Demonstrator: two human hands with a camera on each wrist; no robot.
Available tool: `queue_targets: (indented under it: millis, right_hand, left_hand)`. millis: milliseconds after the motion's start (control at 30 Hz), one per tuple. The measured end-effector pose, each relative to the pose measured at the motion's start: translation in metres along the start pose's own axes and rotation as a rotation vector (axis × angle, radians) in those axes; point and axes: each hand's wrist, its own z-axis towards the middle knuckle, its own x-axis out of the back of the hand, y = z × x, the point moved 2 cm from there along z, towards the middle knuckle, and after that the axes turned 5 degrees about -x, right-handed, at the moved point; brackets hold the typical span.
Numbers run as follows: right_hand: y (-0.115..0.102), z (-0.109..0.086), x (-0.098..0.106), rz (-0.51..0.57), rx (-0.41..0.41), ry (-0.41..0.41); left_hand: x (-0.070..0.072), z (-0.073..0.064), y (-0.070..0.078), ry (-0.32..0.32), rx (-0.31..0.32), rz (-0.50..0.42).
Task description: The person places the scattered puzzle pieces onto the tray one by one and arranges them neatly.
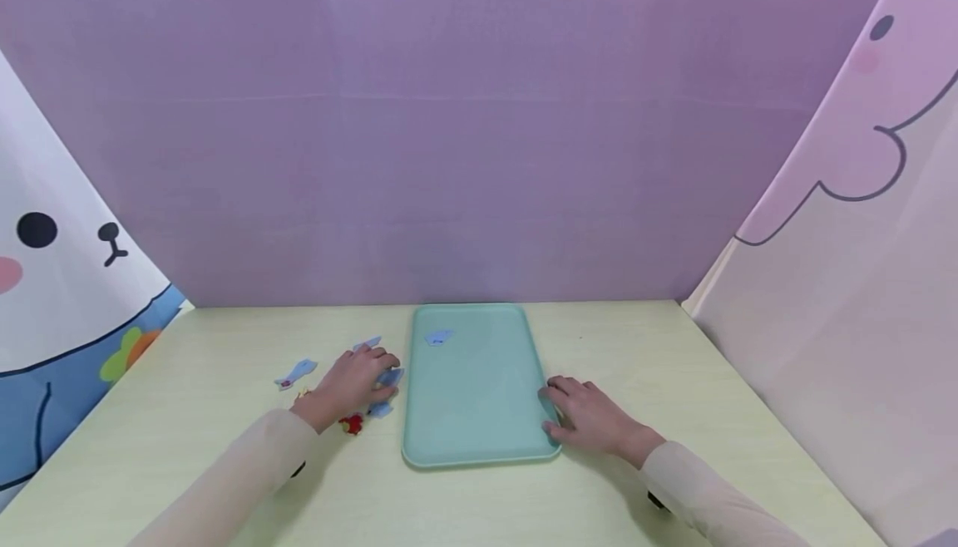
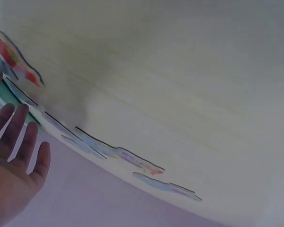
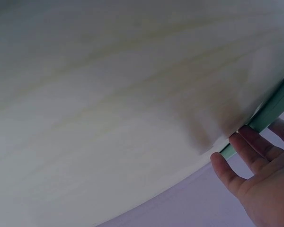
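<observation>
A pale green tray (image 1: 479, 397) lies on the table, with one small blue puzzle-like piece (image 1: 438, 337) near its far left corner. To the tray's left, my left hand (image 1: 355, 382) hovers over several flat cut-out pieces, its fingers loosely spread. A blue piece (image 1: 391, 376) shows between thumb and fingers; the left wrist view shows the hand (image 2: 14, 161) with nothing gripped. My right hand (image 1: 591, 418) rests its fingertips at the tray's right rim. From the right wrist, its extended fingers (image 3: 248, 156) meet the green edge (image 3: 274, 106).
Around the left hand lie a blue piece (image 1: 297, 373) farther left, a red piece (image 1: 352, 424) nearer, and another blue piece (image 1: 380, 409). A purple backdrop (image 1: 479, 131) rises behind the table (image 1: 636, 347), with printed curtains at both sides.
</observation>
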Motion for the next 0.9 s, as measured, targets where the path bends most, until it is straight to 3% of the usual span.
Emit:
queue_targets:
  millis: [900]
  right_hand:
    - [-0.0002, -0.0003, 0.0004, 0.004, -0.006, -0.01]
  left_hand:
    - [-0.0064, 0.0007, -0.0001, 0.035, 0.025, -0.055]
